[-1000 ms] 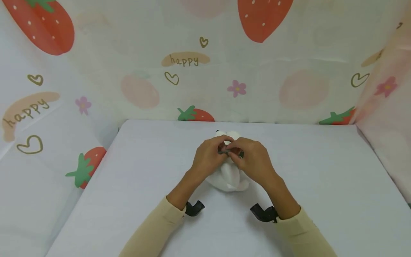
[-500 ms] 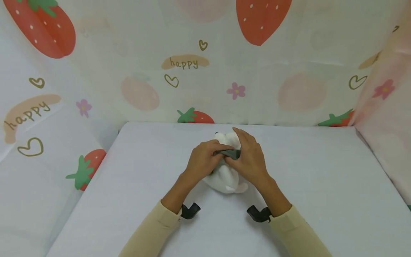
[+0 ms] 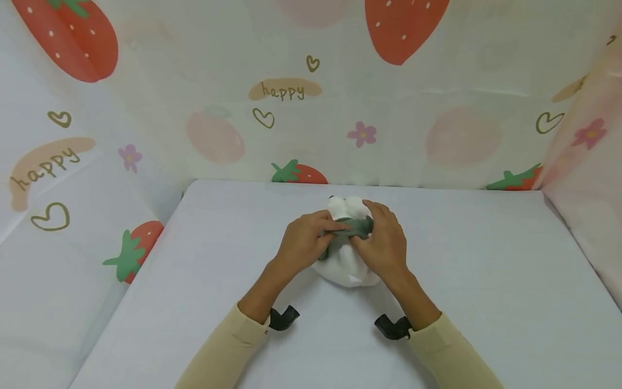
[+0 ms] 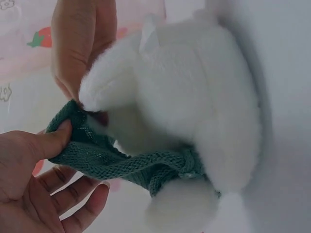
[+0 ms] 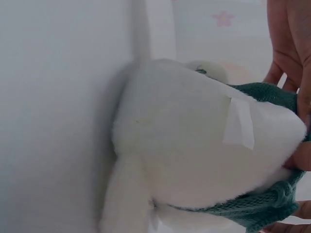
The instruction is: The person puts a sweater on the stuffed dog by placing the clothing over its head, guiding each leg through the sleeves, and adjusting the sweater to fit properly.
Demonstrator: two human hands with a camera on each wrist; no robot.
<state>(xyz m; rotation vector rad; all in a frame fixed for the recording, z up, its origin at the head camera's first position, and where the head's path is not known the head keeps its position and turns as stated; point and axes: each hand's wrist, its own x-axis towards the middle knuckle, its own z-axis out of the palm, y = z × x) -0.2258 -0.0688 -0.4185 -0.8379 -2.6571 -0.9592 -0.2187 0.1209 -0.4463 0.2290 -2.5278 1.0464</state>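
Observation:
A white plush toy (image 3: 347,265) sits upright on the table, its back towards the head camera and a small white tag (image 5: 239,123) on it. Around its upper body is a green knitted garment (image 4: 121,162), bunched and stretched between the hands. My left hand (image 3: 303,240) pinches one edge of the knit, thumb pressed on it in the left wrist view. Opposite, my right hand (image 3: 384,237) holds the other side, its thumb (image 5: 302,156) against the toy and its fingers spread outside the knit. The front of the toy is hidden.
The white table (image 3: 461,270) ends at a printed strawberry curtain (image 3: 413,108) behind, with similar cloth at both sides. A black curved piece (image 3: 284,317) sits at the left wrist, another black piece (image 3: 392,327) at the right.
The fingertips, close together a second ago, have drawn apart. My right hand has opened wider and moved outward, and more of the green knit shows spread between the hands.

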